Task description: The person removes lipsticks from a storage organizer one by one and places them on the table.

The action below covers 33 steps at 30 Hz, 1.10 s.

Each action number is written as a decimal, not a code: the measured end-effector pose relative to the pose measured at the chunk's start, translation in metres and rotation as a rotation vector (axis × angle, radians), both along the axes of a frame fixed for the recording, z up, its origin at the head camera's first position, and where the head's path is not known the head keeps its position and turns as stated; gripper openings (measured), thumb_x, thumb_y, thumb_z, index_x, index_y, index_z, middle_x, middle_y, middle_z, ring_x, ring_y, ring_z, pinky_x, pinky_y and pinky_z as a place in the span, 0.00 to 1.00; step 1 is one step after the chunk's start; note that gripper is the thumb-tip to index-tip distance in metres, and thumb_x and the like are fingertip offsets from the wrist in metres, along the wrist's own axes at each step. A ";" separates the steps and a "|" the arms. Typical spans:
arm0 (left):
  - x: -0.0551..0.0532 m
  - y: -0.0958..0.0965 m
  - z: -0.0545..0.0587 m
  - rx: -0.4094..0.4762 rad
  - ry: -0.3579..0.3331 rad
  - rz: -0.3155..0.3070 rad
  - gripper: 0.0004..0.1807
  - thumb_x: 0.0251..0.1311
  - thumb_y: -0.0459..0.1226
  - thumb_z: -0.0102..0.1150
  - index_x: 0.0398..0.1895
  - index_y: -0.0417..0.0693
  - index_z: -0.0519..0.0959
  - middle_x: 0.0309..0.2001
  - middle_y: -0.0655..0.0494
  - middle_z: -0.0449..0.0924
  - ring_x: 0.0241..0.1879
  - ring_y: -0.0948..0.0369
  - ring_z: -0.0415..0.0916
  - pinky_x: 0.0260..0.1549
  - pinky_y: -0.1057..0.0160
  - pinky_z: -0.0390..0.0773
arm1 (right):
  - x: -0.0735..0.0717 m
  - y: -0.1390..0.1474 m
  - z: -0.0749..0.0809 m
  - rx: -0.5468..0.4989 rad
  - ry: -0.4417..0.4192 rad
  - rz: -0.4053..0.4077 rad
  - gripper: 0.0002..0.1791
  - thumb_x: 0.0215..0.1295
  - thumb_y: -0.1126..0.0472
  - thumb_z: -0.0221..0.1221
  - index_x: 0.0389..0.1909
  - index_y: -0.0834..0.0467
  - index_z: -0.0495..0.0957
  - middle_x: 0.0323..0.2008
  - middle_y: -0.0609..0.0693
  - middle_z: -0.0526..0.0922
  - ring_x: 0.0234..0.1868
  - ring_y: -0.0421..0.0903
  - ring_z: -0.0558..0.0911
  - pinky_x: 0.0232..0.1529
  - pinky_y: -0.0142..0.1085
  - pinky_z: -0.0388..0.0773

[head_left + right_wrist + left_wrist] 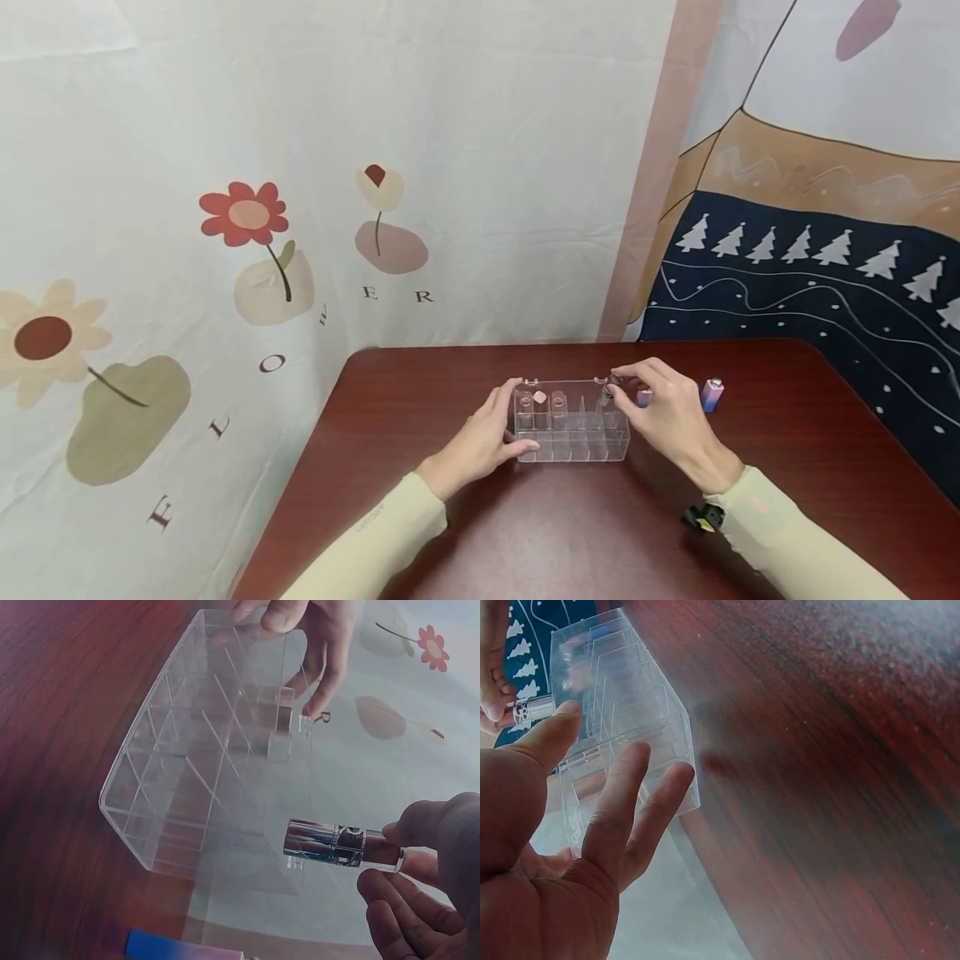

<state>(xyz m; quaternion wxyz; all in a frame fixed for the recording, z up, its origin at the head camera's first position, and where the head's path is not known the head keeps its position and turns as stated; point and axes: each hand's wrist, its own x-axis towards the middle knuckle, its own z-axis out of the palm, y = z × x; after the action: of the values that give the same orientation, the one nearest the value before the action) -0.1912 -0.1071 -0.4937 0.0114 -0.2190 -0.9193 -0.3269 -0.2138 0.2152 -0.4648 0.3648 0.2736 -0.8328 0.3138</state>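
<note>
My left hand [480,433] holds the left end of a clear plastic organizer [573,450], my thumb against its front and other fingers round toward its far side, two of them nearly straight. The organizer stands on the reddish-brown tabletop [525,533], its small compartments divided by thin transparent walls.

Three lipsticks [558,408] stand side by side in the back row, toward the left end. In my right hand [667,408] I pinch a shiny lipstick tube [345,844] between thumb and fingertips, the fingers drawn close around its clear end. Its silvery end points at the organizer, by the back right corner; I cannot tell whether it touches a compartment wall.

Just past my right hand, a pink-and-blue tube [712,395] stands on the table, and another pink one [644,397] shows partly behind my fingers. Beyond the table hang a pale cloth [487,167] printed with flowers and a navy panel [810,292] with white trees.
</note>
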 end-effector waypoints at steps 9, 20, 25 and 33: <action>0.000 0.001 0.000 -0.013 -0.012 0.009 0.58 0.72 0.47 0.84 0.93 0.44 0.54 0.78 0.36 0.73 0.40 0.64 0.93 0.47 0.59 0.92 | -0.001 0.010 0.002 0.009 0.021 -0.015 0.17 0.57 0.71 0.85 0.47 0.61 0.94 0.40 0.53 0.93 0.33 0.42 0.87 0.39 0.22 0.83; 0.001 0.002 0.000 -0.009 -0.017 0.018 0.58 0.72 0.47 0.84 0.93 0.45 0.54 0.78 0.37 0.73 0.41 0.64 0.93 0.47 0.61 0.92 | 0.001 0.022 0.006 0.007 0.026 -0.009 0.18 0.56 0.73 0.84 0.47 0.62 0.94 0.40 0.52 0.93 0.32 0.40 0.85 0.41 0.14 0.78; 0.001 0.002 0.000 -0.001 -0.019 0.017 0.58 0.72 0.46 0.84 0.93 0.44 0.54 0.78 0.37 0.73 0.41 0.64 0.93 0.46 0.62 0.92 | 0.000 0.029 0.008 0.002 0.053 -0.011 0.17 0.55 0.73 0.84 0.46 0.62 0.94 0.39 0.52 0.92 0.32 0.42 0.88 0.42 0.13 0.78; 0.002 0.003 0.001 -0.001 -0.022 0.020 0.58 0.72 0.46 0.84 0.93 0.45 0.54 0.79 0.36 0.73 0.40 0.64 0.92 0.45 0.63 0.91 | -0.001 0.039 0.003 0.010 0.047 -0.017 0.17 0.54 0.72 0.84 0.45 0.61 0.94 0.37 0.50 0.92 0.30 0.39 0.86 0.39 0.16 0.78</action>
<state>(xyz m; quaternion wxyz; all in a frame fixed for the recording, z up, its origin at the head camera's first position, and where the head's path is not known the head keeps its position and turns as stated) -0.1895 -0.1041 -0.4929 0.0044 -0.2064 -0.9217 -0.3286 -0.2153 0.2545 -0.4614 0.3856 0.2756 -0.8280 0.2998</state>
